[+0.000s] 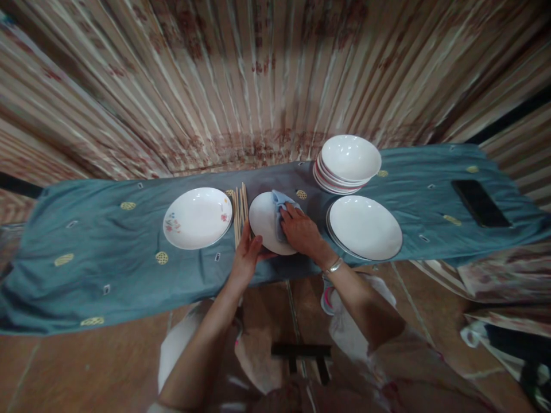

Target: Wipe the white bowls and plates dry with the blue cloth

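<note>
A white plate (263,221) is in front of me at the table's near edge. My left hand (247,252) grips its lower left rim, thumb on top and the other fingers partly hidden beneath. My right hand (299,229) presses a light blue cloth (282,201) onto the plate's right half, fingers closed over the folds. Just left of the plate lie several wooden chopsticks (237,215). Beyond them sits a white oval plate (198,221) with small flower prints. To the right are stacked white plates (365,226), and behind these a stack of white bowls (350,158).
A teal patterned cloth (129,258) covers the long narrow table. A black phone (480,203) lies toward its right end. Pleated curtains (267,86) hang right behind the table. Below the near edge are my legs and a tiled floor (64,373).
</note>
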Tool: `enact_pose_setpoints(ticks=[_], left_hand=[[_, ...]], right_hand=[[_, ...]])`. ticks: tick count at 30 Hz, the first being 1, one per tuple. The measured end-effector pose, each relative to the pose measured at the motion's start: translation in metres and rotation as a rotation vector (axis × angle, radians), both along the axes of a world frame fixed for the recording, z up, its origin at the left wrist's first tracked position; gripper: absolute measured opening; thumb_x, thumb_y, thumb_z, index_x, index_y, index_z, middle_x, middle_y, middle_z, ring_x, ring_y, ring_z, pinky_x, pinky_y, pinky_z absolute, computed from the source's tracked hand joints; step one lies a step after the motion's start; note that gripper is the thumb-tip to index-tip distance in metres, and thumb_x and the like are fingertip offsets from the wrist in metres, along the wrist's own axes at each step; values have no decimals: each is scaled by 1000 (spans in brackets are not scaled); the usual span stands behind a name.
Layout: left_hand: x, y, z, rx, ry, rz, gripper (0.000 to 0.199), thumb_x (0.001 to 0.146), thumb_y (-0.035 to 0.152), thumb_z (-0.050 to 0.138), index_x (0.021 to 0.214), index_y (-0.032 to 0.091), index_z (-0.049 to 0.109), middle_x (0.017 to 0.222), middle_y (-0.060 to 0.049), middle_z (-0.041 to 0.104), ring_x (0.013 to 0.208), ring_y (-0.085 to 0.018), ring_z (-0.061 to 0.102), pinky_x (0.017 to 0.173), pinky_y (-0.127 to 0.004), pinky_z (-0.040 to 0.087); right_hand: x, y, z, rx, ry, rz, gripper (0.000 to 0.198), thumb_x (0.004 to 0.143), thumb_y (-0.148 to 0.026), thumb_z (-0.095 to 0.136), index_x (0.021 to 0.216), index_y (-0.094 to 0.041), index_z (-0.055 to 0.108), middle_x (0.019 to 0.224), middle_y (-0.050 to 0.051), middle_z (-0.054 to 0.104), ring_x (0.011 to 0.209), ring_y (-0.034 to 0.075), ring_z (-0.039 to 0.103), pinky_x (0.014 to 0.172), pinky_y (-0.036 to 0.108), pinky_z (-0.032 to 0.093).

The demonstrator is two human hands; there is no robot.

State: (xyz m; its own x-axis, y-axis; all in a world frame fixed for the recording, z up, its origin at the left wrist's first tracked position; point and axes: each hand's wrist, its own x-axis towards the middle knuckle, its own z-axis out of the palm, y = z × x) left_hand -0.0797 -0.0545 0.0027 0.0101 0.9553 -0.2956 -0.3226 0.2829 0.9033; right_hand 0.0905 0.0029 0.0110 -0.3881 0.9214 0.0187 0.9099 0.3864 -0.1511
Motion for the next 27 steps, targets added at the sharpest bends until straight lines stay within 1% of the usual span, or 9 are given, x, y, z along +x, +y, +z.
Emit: enact_pose_setpoints(ticks=[2, 4, 7, 9, 14, 17, 21, 25, 27], left_hand=[[0, 1, 0, 17, 6, -5, 109, 70, 61, 81, 161, 34, 28, 163, -12, 37, 117, -32, 65, 74, -37, 65], [0, 1, 0, 32, 7, -10, 106, 71, 62, 81, 160, 34, 30, 165, -11, 34, 119, -32, 64, 74, -37, 66], [0, 2, -2, 33, 6, -24, 103, 73, 62, 78, 160, 34, 30, 161, -11, 41, 115, -31, 66, 74, -37, 66], [0, 2, -2, 32, 16, -26, 102, 74, 62, 77, 160, 34, 31, 159, -11, 44, 112, -30, 67, 75, -37, 66], [0, 2, -3, 37, 40, -20, 104, 73, 65, 77, 160, 32, 31, 162, -11, 40, 115, -32, 66, 73, -37, 66], [1, 3, -3, 40, 44, -14, 105, 72, 66, 77, 160, 33, 30, 164, -10, 37, 121, -34, 63, 73, -38, 66], [1, 2, -2, 51, 55, -19, 106, 72, 67, 77, 160, 34, 29, 165, -10, 34, 124, -36, 61, 71, -38, 67], [0, 2, -1, 41, 72, -32, 109, 71, 68, 77, 161, 33, 27, 163, -11, 38, 116, -33, 65, 68, -36, 66], [0, 2, -1, 32, 89, -33, 108, 72, 68, 76, 161, 32, 27, 160, -12, 43, 109, -29, 67, 67, -33, 65]], right_hand=[[1, -4, 4, -22, -27, 2, 46, 104, -21, 38, 143, -2, 52, 154, 24, 48, 130, 31, 55, 107, 41, 47], [3, -7, 8, -44, -64, 7, 44, 105, -21, 37, 141, -1, 54, 151, 25, 50, 128, 30, 56, 106, 40, 47], [4, -13, 14, -72, -123, 40, 41, 105, -20, 36, 134, -2, 59, 139, 25, 59, 123, 30, 58, 103, 39, 48], [4, -18, 18, -88, -162, 65, 37, 105, -18, 35, 124, -4, 64, 127, 24, 65, 117, 29, 61, 99, 39, 49], [3, -28, 27, -135, -223, 92, 34, 104, -15, 35, 105, -9, 69, 107, 20, 71, 105, 30, 66, 86, 39, 52], [2, -32, 32, -152, -227, 56, 30, 103, -14, 37, 104, -10, 67, 104, 19, 72, 102, 30, 69, 81, 36, 53], [2, -34, 33, -162, -197, 63, 26, 104, -16, 41, 104, -11, 66, 102, 17, 74, 100, 27, 71, 80, 33, 51], [3, -33, 34, -201, -106, 87, 26, 105, -25, 44, 105, -12, 67, 101, 15, 76, 97, 24, 73, 79, 30, 49], [4, -32, 36, -226, -40, 113, 26, 105, -28, 46, 104, -13, 68, 101, 13, 76, 96, 23, 73, 78, 29, 48]])
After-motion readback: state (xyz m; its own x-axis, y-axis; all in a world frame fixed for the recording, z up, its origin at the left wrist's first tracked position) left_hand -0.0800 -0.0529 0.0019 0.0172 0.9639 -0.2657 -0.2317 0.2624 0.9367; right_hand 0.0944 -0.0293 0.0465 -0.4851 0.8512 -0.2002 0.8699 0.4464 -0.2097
